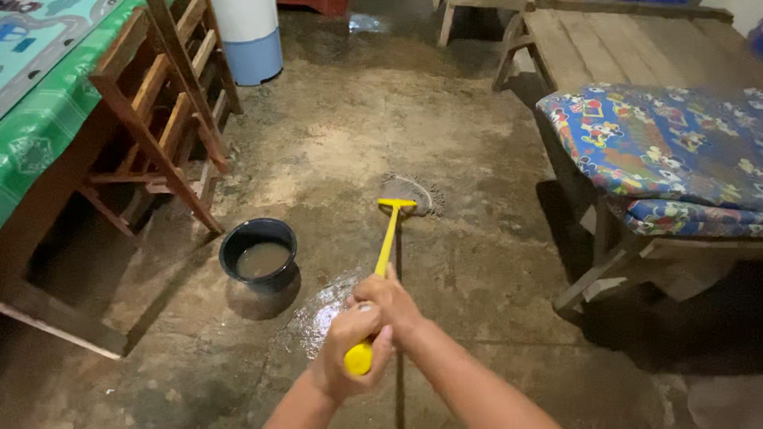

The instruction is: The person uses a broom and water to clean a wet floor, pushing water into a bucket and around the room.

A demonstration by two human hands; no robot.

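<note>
Both my hands grip a yellow mop handle (387,242). My left hand (347,349) wraps the near end of the handle, and my right hand (389,302) holds it just above. The handle runs away from me to a yellow crossbar, where the grey stringy mop head (417,193) lies spread on the wet concrete floor (477,262). A dark round bucket (258,254) with murky water stands on the floor to the left of the handle.
A shiny puddle (318,314) lies by my hands. At left stands a table with a green patterned cloth (40,119) and a leaning wooden frame (171,119). A wooden bench with a colourful cushion (660,151) fills the right. A white and blue container (250,40) stands far back.
</note>
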